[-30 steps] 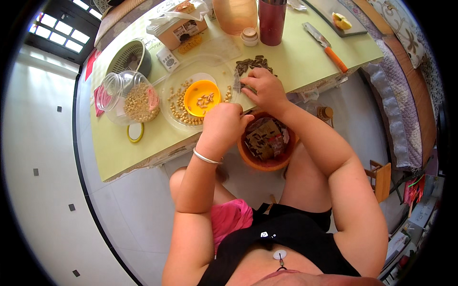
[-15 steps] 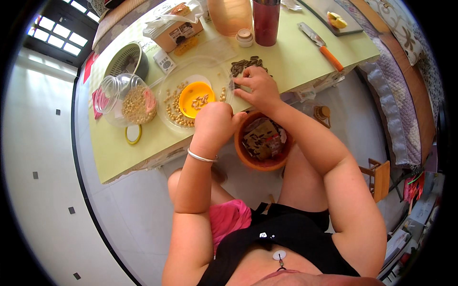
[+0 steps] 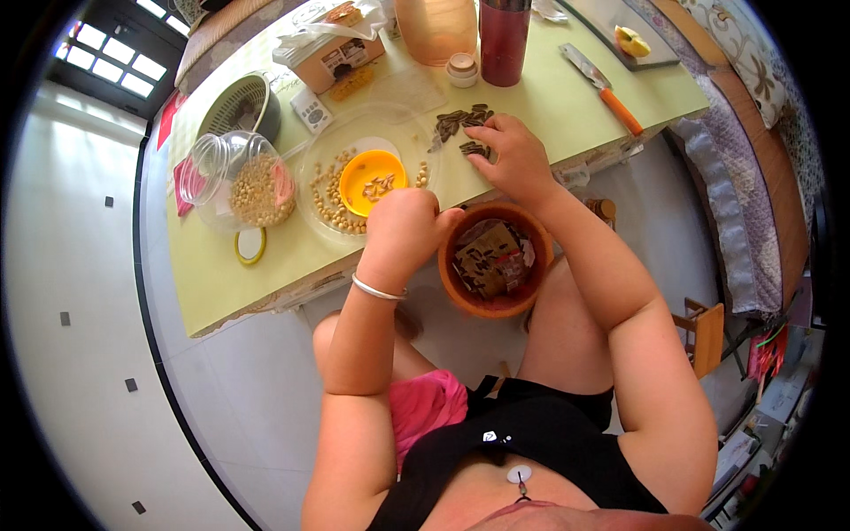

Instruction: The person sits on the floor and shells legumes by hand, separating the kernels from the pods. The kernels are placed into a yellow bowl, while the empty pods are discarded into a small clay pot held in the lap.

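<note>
My right hand (image 3: 513,157) lies over a pile of dark sunflower seeds (image 3: 453,122) on the table, fingers apart, with a few seeds under its fingertips. My left hand (image 3: 403,228) is closed at the near rim of a small yellow bowl (image 3: 352,166), its thumb pointing right; whatever its fingers hold is hidden. Pale shelled kernels (image 3: 379,187) lie in that bowl. Around the bowl, round beige beans (image 3: 327,205) are scattered on a wide clear plastic dish (image 3: 312,152). Below the table edge, between my legs, stands an orange-brown bucket (image 3: 469,307) with dark shells and wrappers inside.
Left of the dish, a clear jar (image 3: 211,168) of beans lies tipped beside a yellow-rimmed lid (image 3: 251,246) and a grey-green colander (image 3: 266,115). Behind stand a tissue box (image 3: 332,60), a pitcher (image 3: 434,31) and a dark red bottle (image 3: 503,44). An orange-handled knife (image 3: 611,99) lies at right.
My right hand has shifted slightly right across the seeds, and a few now sit apart from the main pile. The left hand stays closed by the yellow bowl.
</note>
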A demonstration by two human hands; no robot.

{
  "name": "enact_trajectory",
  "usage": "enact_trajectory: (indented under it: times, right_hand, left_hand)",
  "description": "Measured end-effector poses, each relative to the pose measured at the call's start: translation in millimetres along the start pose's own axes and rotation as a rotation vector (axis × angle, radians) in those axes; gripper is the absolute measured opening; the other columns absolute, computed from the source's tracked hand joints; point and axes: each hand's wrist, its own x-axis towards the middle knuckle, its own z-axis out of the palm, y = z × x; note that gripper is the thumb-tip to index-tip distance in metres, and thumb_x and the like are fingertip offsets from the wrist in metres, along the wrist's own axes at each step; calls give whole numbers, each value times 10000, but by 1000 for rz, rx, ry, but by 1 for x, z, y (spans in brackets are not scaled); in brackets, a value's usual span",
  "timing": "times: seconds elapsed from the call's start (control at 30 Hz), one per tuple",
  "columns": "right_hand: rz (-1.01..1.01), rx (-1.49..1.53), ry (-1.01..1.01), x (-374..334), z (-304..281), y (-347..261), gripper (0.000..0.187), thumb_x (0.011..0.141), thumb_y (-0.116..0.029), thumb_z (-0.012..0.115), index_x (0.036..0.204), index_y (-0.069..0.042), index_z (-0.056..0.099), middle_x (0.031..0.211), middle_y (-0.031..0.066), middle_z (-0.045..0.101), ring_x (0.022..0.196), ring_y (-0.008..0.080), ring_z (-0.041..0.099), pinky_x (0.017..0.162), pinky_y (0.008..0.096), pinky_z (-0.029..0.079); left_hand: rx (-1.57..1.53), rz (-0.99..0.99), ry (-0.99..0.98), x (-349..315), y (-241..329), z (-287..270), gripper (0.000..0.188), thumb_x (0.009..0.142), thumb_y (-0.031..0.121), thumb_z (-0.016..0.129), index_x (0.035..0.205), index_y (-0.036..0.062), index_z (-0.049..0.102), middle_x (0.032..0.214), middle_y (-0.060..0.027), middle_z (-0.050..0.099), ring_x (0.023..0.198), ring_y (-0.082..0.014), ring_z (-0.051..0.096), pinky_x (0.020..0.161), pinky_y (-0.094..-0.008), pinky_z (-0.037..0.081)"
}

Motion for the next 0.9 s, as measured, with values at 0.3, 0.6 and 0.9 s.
enact_trajectory:
  times: [0.3, 0.6, 0.9]
  right_hand:
    - [-90, -78, 20, 3, 16, 1, 92, 762, -123, 685, 846, -86, 689, 854, 68, 612, 860, 281, 608, 721, 414, 515]
    - [-61, -148, 25, 5, 23, 3, 131, 741, -109, 659, 865, -75, 634, 885, 92, 595, 885, 290, 602, 745, 414, 501]
    - [-86, -136, 18, 6, 20, 4, 118, 777, -124, 675, 888, -88, 662, 910, 79, 612, 923, 287, 601, 776, 420, 483]
  left_hand:
    - [-63, 45, 82, -1, 0, 6, 349, 803, 361, 768, 784, 12, 745, 665, -172, 662, 646, -348, 658, 630, -407, 531]
    - [-150, 82, 160, 1, -3, 14, 323, 799, 318, 781, 855, 3, 736, 689, -160, 683, 648, -317, 677, 635, -391, 537]
    - [-153, 86, 176, 2, -4, 17, 319, 793, 307, 786, 876, 4, 733, 712, -157, 690, 662, -316, 679, 644, -390, 539]
